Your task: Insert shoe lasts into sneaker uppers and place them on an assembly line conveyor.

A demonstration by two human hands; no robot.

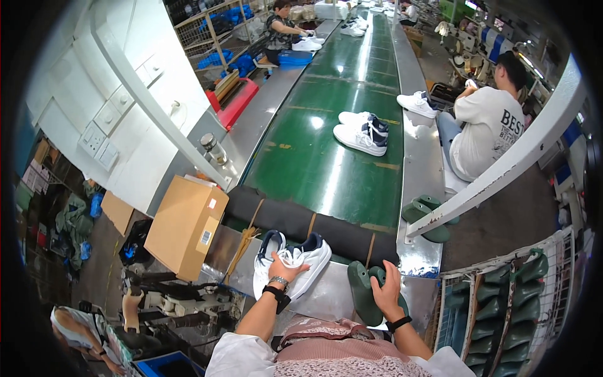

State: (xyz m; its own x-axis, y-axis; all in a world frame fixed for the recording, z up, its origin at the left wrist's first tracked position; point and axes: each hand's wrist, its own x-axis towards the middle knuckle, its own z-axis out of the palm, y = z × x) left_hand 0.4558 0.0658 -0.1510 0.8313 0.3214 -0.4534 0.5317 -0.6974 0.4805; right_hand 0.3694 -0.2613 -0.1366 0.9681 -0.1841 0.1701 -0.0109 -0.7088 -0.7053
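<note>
Left hand (287, 269): clasping white shoes (315, 256) with part-curled fingers.
Right hand (388, 292): touching green lasts (360, 294), half-open; hold unclear.
Ledge (330, 292): possibly losing a last through too loose a grip.

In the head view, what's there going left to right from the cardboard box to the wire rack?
Brown cardboard box, tan string bundle, white shoes with navy lining, dark green foot-shaped lasts, white wire rack.

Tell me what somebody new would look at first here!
Probably the long, shiny green belt up the middle, with white shoes on it. At its near end, the left hand is on another white pair. Beside that, the right hand is at dark green foot-shaped blocks.
</note>
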